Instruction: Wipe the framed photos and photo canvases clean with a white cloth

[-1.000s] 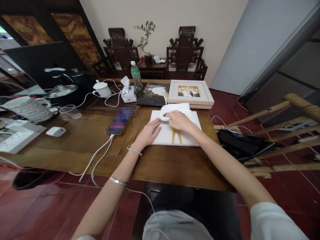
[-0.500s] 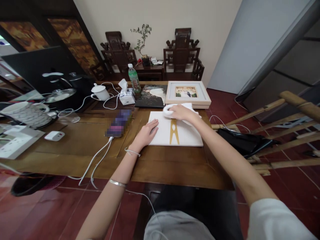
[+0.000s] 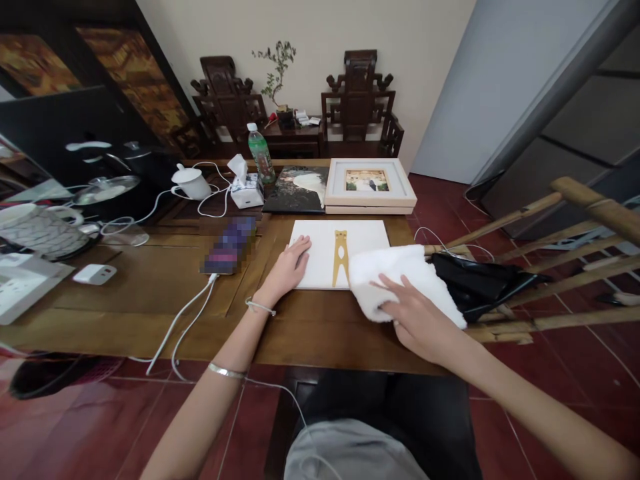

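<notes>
A white panel [image 3: 316, 257] lies flat near the front of the wooden table, with a tan long-legged cat figure [image 3: 341, 250] on it. My left hand [image 3: 290, 267] rests on the panel's left edge, fingers stretched out and holding nothing. A folded white towel [image 3: 407, 267] is gripped in my right hand [image 3: 415, 313], over the table's right front side. The towel covers the panel's lower right corner. Some of my right fingers are tucked into the cloth and hidden.
Behind the panel lie a white-framed picture [image 3: 373, 180] and a dark picture with a white shape [image 3: 296, 189]. To the left are a phone [image 3: 230, 247] on a white cable, a tissue box [image 3: 247, 192], a green bottle [image 3: 260, 155] and a lidded cup [image 3: 191, 183]. A bamboo rack [image 3: 565, 260] stands at right.
My right hand has drawn the towel from the panel's upper right toward me and to the right, uncovering the cat figure's head. My left hand stays on the left edge.
</notes>
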The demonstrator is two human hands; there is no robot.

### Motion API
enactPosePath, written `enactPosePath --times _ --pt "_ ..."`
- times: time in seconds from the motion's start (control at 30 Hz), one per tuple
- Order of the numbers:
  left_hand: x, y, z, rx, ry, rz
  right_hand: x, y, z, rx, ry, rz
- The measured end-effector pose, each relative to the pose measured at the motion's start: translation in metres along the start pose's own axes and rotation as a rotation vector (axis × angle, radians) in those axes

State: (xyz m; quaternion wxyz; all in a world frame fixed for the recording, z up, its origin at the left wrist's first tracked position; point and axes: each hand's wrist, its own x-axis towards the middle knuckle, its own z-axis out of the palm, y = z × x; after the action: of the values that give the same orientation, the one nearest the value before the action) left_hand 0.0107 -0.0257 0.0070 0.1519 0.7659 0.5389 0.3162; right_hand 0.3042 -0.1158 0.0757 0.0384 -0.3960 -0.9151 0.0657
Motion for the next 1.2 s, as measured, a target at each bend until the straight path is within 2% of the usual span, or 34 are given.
enactPosePath --times 0.07,0.17,0.33,0.47,0.57,0.63,0.77,0.97,1.07,1.2 --pt "-0.001 0.001 -0.001 0.012 -0.018 0.012 -0.007 -0.004 -0.002 0.023 -0.018 -0.026" --pt "0.0 0.001 -0.004 0.02 -0.04 0.034 0.006 0.006 -0.008 0.03 -0.013 -0.021" --pt "0.001 -0.002 -0.005 0.034 -0.041 0.043 0.068 0.043 -0.022 -0.024 -0.008 0.111" --pt "0.0 -0.004 -0.006 0.024 -0.037 0.046 0.121 0.079 -0.036 0.046 0.018 0.104" --pt "0.0 -0.005 -0.006 0.005 -0.031 0.048 0.146 0.1 -0.042 0.097 0.024 0.123" --pt "-0.001 -0.005 -0.006 0.0 -0.032 0.047 0.15 0.105 -0.043 0.13 0.032 0.127" --pt "0.0 -0.005 -0.005 0.017 -0.039 0.037 0.128 0.089 -0.039 0.15 0.06 0.117" --pt "0.0 0.001 -0.005 0.032 -0.04 0.023 0.047 0.031 -0.025 0.081 -0.015 0.136" --pt "-0.001 0.002 -0.005 0.033 -0.028 0.022 0.011 0.004 -0.024 0.055 -0.041 0.04" --pt "-0.001 0.002 -0.005 0.032 -0.026 0.024 -0.004 -0.007 -0.029 0.095 -0.08 -0.005"
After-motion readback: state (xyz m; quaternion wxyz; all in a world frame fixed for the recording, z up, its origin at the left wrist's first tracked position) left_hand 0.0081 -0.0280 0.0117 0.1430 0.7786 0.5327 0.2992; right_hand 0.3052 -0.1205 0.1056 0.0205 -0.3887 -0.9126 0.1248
